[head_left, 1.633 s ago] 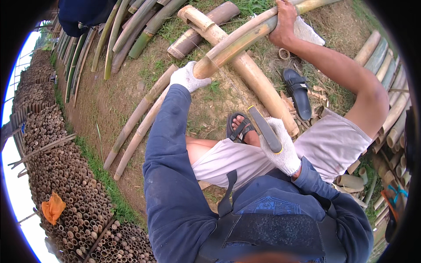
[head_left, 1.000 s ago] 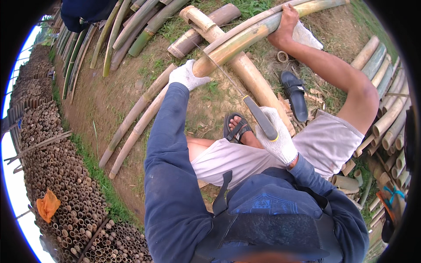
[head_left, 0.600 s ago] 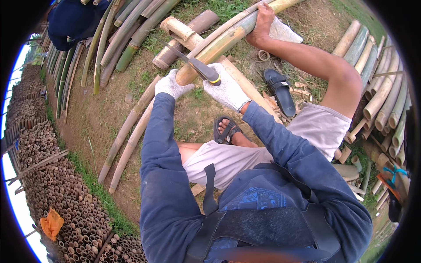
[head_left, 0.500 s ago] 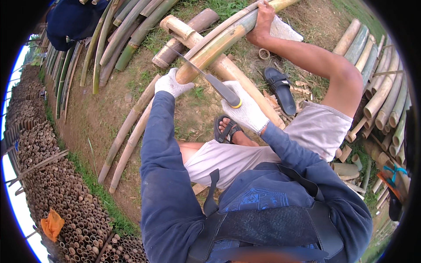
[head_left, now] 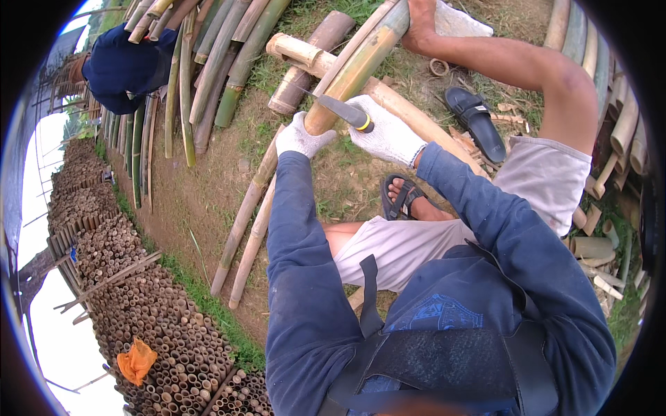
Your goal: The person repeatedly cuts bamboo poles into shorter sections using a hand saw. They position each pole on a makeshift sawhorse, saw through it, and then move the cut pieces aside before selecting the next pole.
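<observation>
A greenish-yellow bamboo pole point(head_left: 371, 62) lies slanting away from me, propped across a thinner bamboo crosspiece point(head_left: 409, 114). My left hand point(head_left: 302, 137), in a white knit glove, grips the pole's near end. In my gloved right hand point(head_left: 383, 130) is the handle of a handsaw point(head_left: 343, 112), dark grey with a yellow band. The saw lies across the pole just beyond my left hand; only a bit of its thin blade shows past the far side. Toward the top, my bare foot point(head_left: 420, 28) presses on the pole.
A short thick bamboo log point(head_left: 312, 62) lies under the crosspiece. An empty black sandal point(head_left: 476, 123) is on the ground at right. Bamboo poles point(head_left: 239, 76) lean at upper left, near another person in dark blue point(head_left: 125, 66). Stacked cut bamboo point(head_left: 152, 298) fills the lower left.
My right hand has pushed the saw forward, so its handle is now close to the pole and my left hand. The whole view has shifted, moving the scene rightward.
</observation>
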Demonstrator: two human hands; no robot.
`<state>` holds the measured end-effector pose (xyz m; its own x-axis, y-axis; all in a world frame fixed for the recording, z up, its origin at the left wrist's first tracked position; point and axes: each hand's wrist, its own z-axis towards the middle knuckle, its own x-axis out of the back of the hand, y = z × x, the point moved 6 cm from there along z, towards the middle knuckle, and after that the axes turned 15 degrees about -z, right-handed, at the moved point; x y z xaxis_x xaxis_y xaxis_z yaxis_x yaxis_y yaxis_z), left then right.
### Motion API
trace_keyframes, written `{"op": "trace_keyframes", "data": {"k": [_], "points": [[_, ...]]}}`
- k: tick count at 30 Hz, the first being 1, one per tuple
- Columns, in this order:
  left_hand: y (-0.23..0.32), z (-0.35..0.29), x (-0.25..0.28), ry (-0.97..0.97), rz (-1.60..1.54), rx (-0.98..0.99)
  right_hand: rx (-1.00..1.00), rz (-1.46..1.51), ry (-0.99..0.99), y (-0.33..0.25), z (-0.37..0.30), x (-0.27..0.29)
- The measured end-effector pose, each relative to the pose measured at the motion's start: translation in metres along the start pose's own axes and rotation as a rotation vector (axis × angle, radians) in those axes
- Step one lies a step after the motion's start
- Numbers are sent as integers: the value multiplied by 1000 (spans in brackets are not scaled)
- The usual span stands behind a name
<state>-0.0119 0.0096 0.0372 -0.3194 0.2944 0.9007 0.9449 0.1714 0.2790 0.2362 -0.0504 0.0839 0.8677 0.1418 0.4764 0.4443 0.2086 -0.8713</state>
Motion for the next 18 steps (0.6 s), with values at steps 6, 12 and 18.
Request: {"op": "trace_keyframes", "data": {"k": [6,12,18], "points": [[-6,8,-3,-68,25,-18,-50,-97,-34,-17,-186,101],[-6,3,-4,15,-28,-5,-43,-54,-46,-33,-119,80],[-3,6,0,-6,-18,3,15,-4,48,5,3,-16]]}}
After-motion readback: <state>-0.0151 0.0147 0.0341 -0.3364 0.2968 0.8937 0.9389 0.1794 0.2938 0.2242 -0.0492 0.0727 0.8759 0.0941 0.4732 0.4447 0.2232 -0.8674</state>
